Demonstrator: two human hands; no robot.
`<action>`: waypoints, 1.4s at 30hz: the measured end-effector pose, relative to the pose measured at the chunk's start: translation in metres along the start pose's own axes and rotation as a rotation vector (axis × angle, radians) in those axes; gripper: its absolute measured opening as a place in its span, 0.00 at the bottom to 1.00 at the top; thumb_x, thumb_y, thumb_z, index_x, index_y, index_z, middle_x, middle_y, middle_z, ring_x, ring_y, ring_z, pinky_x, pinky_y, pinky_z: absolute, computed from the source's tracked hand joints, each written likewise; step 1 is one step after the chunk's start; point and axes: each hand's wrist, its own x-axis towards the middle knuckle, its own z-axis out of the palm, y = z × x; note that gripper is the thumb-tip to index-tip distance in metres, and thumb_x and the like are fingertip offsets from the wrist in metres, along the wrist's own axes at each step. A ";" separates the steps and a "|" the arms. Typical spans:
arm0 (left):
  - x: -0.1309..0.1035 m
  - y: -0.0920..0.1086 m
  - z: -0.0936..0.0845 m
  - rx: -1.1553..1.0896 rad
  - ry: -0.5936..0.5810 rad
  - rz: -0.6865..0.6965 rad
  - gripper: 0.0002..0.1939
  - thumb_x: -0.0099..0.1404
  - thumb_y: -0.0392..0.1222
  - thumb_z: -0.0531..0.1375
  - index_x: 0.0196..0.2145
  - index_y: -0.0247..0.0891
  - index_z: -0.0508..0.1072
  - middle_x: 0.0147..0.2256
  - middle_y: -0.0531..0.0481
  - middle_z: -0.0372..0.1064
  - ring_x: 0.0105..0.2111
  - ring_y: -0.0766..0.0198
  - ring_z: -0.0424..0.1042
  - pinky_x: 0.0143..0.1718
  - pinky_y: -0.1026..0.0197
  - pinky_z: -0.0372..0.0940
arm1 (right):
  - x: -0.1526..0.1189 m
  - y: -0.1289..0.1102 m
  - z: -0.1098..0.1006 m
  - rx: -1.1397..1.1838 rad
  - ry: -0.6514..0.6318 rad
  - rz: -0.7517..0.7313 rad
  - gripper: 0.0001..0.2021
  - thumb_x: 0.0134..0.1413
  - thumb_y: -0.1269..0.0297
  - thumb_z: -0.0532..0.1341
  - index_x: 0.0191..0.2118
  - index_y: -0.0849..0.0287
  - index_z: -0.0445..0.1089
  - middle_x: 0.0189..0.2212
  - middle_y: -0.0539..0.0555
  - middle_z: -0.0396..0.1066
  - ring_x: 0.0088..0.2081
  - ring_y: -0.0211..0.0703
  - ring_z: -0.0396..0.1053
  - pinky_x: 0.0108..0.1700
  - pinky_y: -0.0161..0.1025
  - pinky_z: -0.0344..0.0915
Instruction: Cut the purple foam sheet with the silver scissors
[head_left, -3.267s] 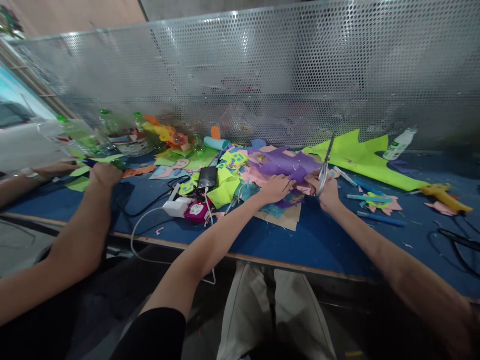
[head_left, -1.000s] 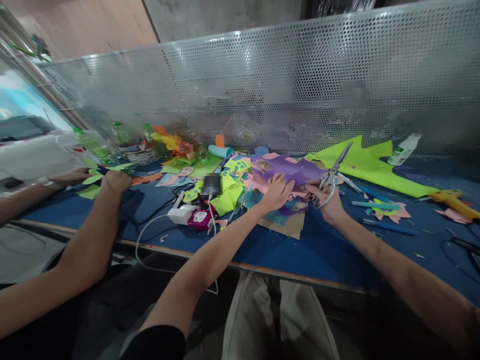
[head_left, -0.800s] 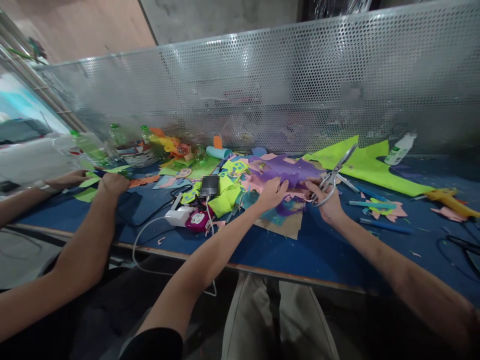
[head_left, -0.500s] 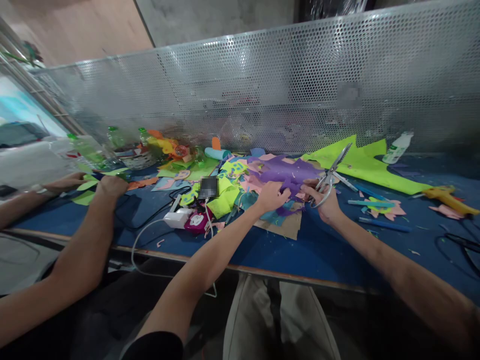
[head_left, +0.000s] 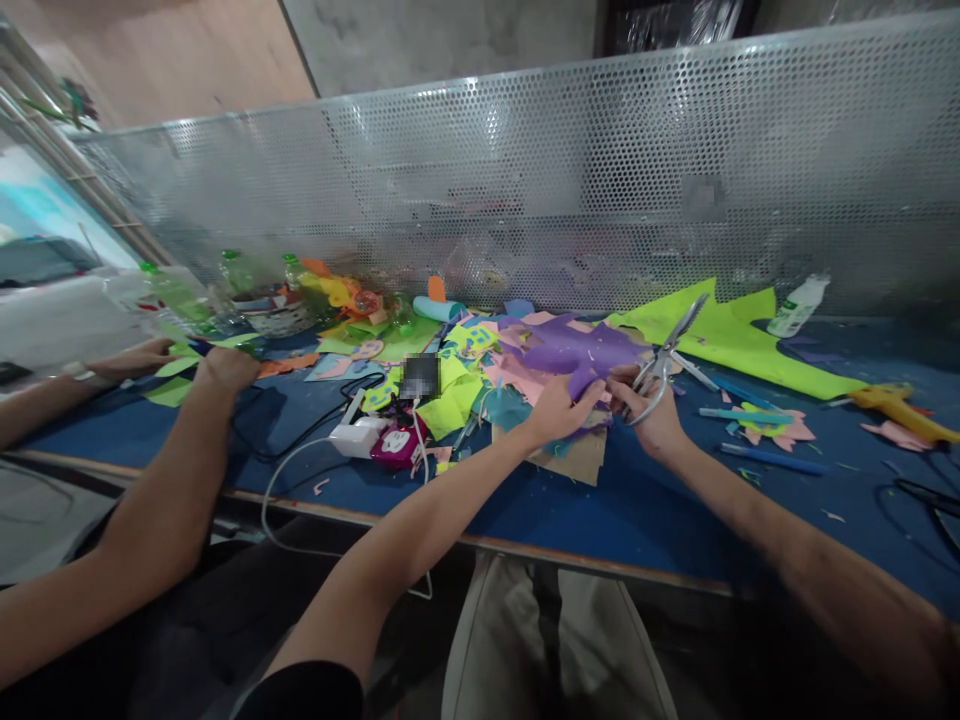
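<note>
Metal scissors (head_left: 667,360) are in my right hand (head_left: 651,408), their blades pointing up and away to the right. My left hand (head_left: 561,408) pinches a small purple piece (head_left: 582,380) just left of the right hand's fingertips. Behind both hands lies a larger purple sheet (head_left: 577,342), on a heap of pink, teal and purple scraps. A brown cardboard piece (head_left: 574,462) shows under the left hand. Bright yellow-green sheets (head_left: 450,395) lie left of the heap.
A person's hands (head_left: 229,370) work at the left with green pieces. A white charger (head_left: 360,437) with cable lies nearer. Right are a big lime sheet (head_left: 735,335), a white bottle (head_left: 801,305), blue pens (head_left: 772,458) and a yellow glue gun (head_left: 904,412). A perforated metal screen (head_left: 480,190) stands behind.
My left hand has moved slightly right and lower, and its fingers have closed on the small purple piece. The scissors remain in my right hand. The view has shifted a little.
</note>
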 end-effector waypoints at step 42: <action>0.004 0.004 -0.009 -0.047 0.209 0.024 0.22 0.76 0.53 0.51 0.26 0.40 0.65 0.24 0.52 0.64 0.26 0.63 0.66 0.33 0.57 0.63 | -0.011 -0.031 -0.023 -0.466 -0.694 -0.169 0.18 0.53 0.42 0.60 0.37 0.53 0.69 0.31 0.52 0.68 0.29 0.45 0.64 0.30 0.40 0.65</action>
